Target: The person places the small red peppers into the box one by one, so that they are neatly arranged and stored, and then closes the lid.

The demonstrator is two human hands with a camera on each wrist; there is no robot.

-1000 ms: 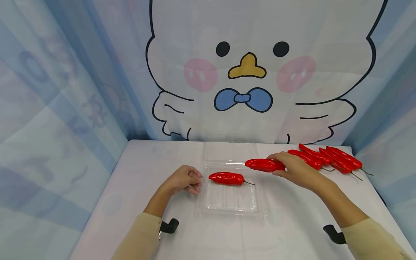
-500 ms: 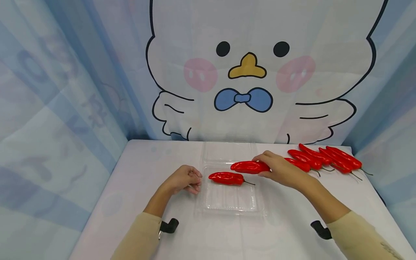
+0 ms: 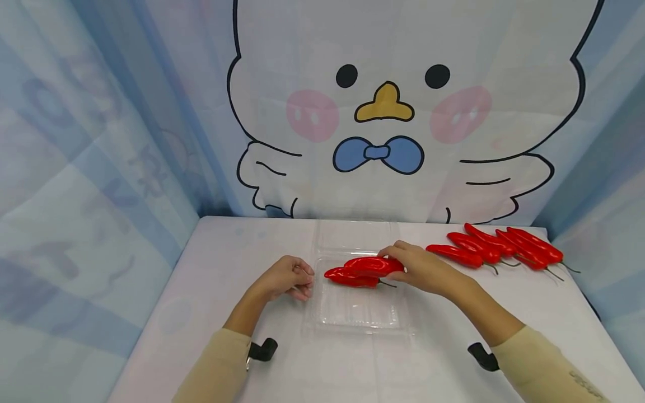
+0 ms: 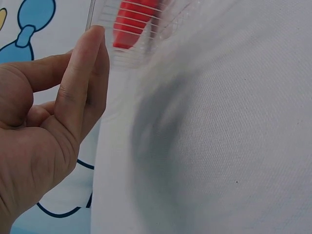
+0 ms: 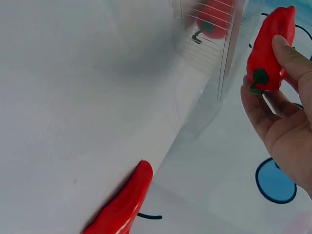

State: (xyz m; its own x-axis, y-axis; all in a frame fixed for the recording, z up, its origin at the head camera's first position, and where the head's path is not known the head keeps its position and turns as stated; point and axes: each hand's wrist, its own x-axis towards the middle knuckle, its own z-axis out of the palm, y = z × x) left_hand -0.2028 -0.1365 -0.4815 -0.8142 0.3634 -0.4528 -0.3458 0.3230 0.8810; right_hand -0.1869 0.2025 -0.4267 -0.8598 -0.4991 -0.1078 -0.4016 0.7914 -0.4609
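Note:
In the head view my right hand grips a red chili pepper by its stem end. The right wrist view shows thumb and fingers around this held pepper. It hangs over a clear plastic clamshell box and overlaps another red chili pepper lying in the box. My left hand is at the box's left side, fingers fairly straight in the left wrist view, with a fingertip right at the box's rim. The thumb tip is hidden behind the fingers there.
The box's clear lid stands folded back at the rear. Several red chili peppers lie at the table's back right. A cartoon-printed curtain hangs behind the white table.
My right hand has moved left and a little lower with the chili pepper, from the box's right edge to above the pepper inside. My left hand has stayed put.

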